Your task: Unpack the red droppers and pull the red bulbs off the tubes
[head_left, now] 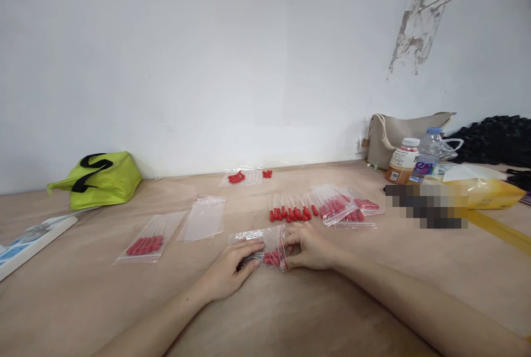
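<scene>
A clear zip-lock bag [271,238] lies in front of me with red-bulbed droppers [272,259] inside, their bulbs towards the zip end. My left hand [230,268] is closed on the bag's left part, thumb below and fingers on top. At the red zip edge, my right hand [309,247] pinches the bag's right end. Just beyond my hands is a row of loose droppers [292,213], thin clear stems pointing away. Flat bags without droppers [204,217] lie to the left of them, and a filled bag of droppers [145,243] is farther left.
Overlapping filled bags [342,207] lie right of the loose droppers. More red pieces [236,177] rest by the wall. A lime-green pouch [105,180] and a white box [37,241] are left. Bottles [403,162], a beige bag [385,138] and a yellow packet [485,193] stand right.
</scene>
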A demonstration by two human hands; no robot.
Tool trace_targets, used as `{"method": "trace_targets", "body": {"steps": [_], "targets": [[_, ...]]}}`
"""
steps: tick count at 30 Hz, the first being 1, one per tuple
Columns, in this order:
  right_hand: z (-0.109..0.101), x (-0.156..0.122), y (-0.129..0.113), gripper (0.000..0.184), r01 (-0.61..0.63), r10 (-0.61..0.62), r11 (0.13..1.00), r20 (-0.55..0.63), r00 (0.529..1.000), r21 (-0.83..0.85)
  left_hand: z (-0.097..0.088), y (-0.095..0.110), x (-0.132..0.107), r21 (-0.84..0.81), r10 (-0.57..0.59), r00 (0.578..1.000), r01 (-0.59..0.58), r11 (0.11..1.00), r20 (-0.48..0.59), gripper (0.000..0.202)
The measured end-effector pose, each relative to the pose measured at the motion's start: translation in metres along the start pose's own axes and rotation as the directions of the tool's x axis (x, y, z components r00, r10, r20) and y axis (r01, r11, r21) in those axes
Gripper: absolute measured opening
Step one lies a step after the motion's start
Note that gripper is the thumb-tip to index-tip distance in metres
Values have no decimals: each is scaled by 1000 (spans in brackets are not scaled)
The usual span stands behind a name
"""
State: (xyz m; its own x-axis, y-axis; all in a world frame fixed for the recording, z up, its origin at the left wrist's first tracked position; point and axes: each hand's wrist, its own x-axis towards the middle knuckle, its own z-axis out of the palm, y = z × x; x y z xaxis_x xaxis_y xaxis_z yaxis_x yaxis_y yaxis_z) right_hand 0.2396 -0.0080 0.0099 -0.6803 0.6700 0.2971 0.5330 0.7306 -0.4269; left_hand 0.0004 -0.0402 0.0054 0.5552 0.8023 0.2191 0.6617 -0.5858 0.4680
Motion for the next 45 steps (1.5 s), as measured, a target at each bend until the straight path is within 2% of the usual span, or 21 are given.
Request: {"method": "trace_targets", "body": {"steps": [6, 9, 14, 20, 25, 29, 33, 36, 38, 40, 42, 45], "targets": [[7, 2, -8, 19, 136, -140, 990, -81, 987, -46, 2, 0, 0, 7, -5, 1000, 5, 1000, -3, 37], [9, 1, -11, 21, 157, -160, 987, -111, 981, -37, -1, 0, 0, 15, 21, 999, -22, 1000, 25, 39], [4, -2, -11, 21, 75, -66, 996, -157, 985, 50, -6, -2, -3, 13, 59, 995, -60, 998, 79, 43], [0, -2, -3, 23, 13, 1, 989, -93, 996, 147, -8, -2, -4, 9, 84, 993, -85, 996, 84, 44], [-1, -1, 0, 9, -56, 64, 977, -29, 998, 206, -12, 1, -5, 16, 100, 983, -103, 995, 152, 43], [-10, -4, -1, 9, -72, 71, 987, 18, 997, 144, -14, 1, -6, 55, 110, 972, -124, 991, 210, 39], [-16, -8, -3, 10, -34, 35, 998, -30, 999, 46, -16, 2, -10, 84, 110, 970, -130, 988, 217, 36], [-16, -12, 0, 9, -71, 72, 997, -60, 996, 20, -23, 1, -14, 127, 101, 971, -131, 983, 215, 35], [-15, -14, 4, 15, -102, 104, 994, -77, 992, 26, -29, 2, -16, 163, 82, 973, -119, 979, 216, 34], [-16, -15, 10, 20, -121, 128, 988, -80, 989, 91, -36, 4, -19, 203, 48, 973, -95, 975, 224, 33], [-19, -15, 17, 19, -149, 168, 960, -63, 984, 236, -43, 7, -20, 242, 0, 971, -59, 969, 238, 32], [-27, -13, 27, 24, -194, 230, 854, -15, 973, 483, -47, 10, -20, 289, -87, 976, 27, 957, 199, 34]]}}
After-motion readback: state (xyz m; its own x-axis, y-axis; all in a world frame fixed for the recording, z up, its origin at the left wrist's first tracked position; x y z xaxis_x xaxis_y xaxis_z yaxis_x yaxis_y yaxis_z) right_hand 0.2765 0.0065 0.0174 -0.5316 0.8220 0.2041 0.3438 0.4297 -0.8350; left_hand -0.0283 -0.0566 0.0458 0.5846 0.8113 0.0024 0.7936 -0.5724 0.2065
